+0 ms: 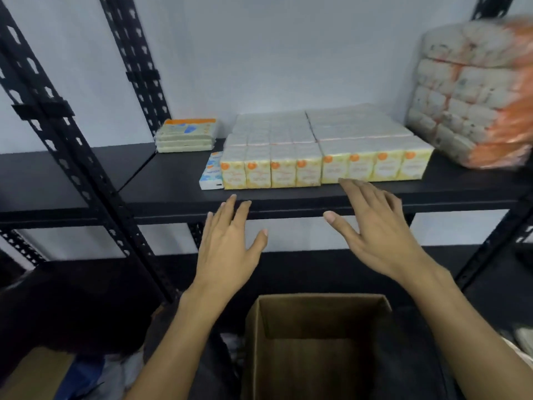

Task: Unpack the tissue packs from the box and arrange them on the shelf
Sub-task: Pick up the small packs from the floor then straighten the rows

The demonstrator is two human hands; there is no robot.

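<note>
Yellow tissue packs [323, 166] with orange dots stand in tight rows on the black shelf [173, 194]. A blue-and-white pack [212, 171] leans at their left end. A flat stack of packs [186, 135] lies further back left. My left hand [227, 243] hovers open in front of the shelf edge, holding nothing. My right hand [375, 226] is open too, its fingertips just short of the front row. The brown cardboard box [317, 307] stands open below my hands; its visible inside looks bare.
A large wrapped bundle of tissue rolls [473, 93] with orange print stands at the shelf's right end. Black perforated uprights [72, 145] rise at the left. A lower shelf [288, 272] runs beneath. Cardboard and blue items [78, 373] lie at the lower left.
</note>
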